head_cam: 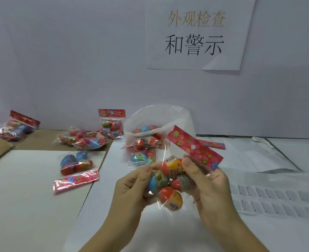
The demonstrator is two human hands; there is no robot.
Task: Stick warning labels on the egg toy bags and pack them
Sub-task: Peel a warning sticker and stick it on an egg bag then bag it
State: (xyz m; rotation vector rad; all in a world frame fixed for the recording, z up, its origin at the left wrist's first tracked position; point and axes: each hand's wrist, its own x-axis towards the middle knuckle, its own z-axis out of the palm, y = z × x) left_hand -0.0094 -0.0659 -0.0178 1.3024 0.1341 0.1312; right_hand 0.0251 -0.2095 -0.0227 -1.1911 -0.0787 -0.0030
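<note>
Red, blue and yellow eggs (170,197) fill the clear egg toy bag (165,180), its red header card (195,148) patterned with pink, yellow and blue flowers; the surface (168,233) is white, the wall sign (195,33) lettered gold and black.

A strip of white tabletop (168,233) is left open along the near edge at the centre. Straight ahead the way is blocked by a tall clear plastic sack (179,117) of egg toys. On the right, flat white label sheets (277,197) are spread; on the left, a clear bag of coloured eggs (75,166) is laid on a white board (23,197), its near half bare.
</note>
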